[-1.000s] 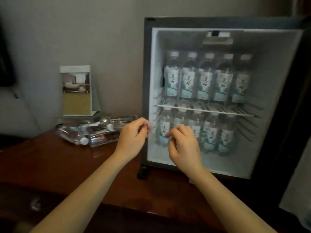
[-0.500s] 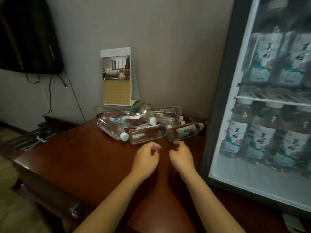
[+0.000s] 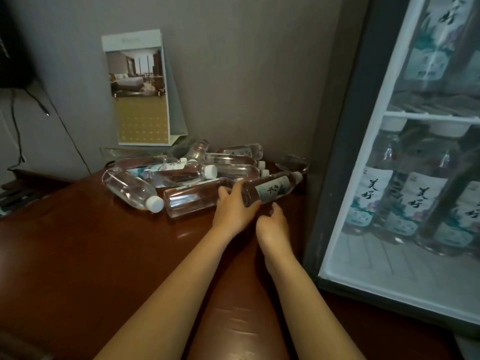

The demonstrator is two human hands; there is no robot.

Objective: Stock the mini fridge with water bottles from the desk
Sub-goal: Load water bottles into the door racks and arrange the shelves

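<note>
Water bottles point(image 3: 181, 172) lie on their sides in a loose pile at the back of the wooden surface point(image 3: 78, 242), close to the wall and just left of the mini fridge point(image 3: 337, 152). Your left hand point(image 3: 235, 211) reaches into the right end of that pile. Its fingers point(image 3: 228, 189) are curled over the base end of the labelled bottle point(image 3: 272, 190), with the thumb beneath it. This bottle lies slanted, its cap end pointing toward the fridge. Just left of your hand lies a clear bottle point(image 3: 192, 201), touching the rest of the pile. Further left, a white-capped bottle point(image 3: 130, 189) points its cap toward you.

Your right hand point(image 3: 272, 227) sits just beside the left one, below the labelled bottle, with the back of the hand up and the fingers curled under. You cannot tell whether they touch the bottle or hold nothing.

The fridge stands at the right with its inside open to view. Upright bottles point(image 3: 413, 203) stand in a row on its floor, and more stand above on the wire shelf point(image 3: 428, 116). Behind the pile, a standing card point(image 3: 140, 87) with a room photo is propped near the wall.
</note>
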